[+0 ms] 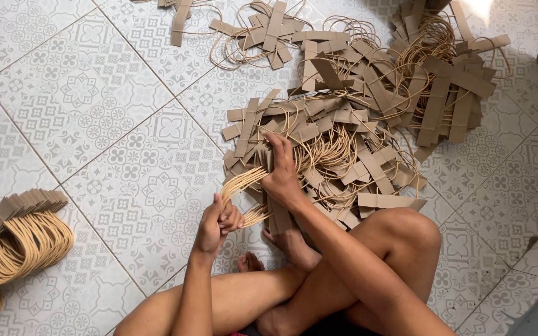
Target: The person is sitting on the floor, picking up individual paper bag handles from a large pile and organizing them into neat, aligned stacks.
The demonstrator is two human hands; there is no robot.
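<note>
You're cross-legged on a patterned white tile floor [126, 124]. Your left hand [218, 221] is clenched on a fan of tan cord loops [244, 182], running up-right toward your right hand [281, 174], whose fingers pinch the brown paper strips at their ends. A loose pile of handles [356, 106] spreads ahead; a neat stacked bundle [23, 233] lies at far left.

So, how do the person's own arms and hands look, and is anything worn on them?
Both arms are bare from the elbow down: no sleeves, gloves, watch or bracelets show. The left hand and the right hand carry no rings that I can see on the fingers. The arms are slim. The legs are bare too.
</note>
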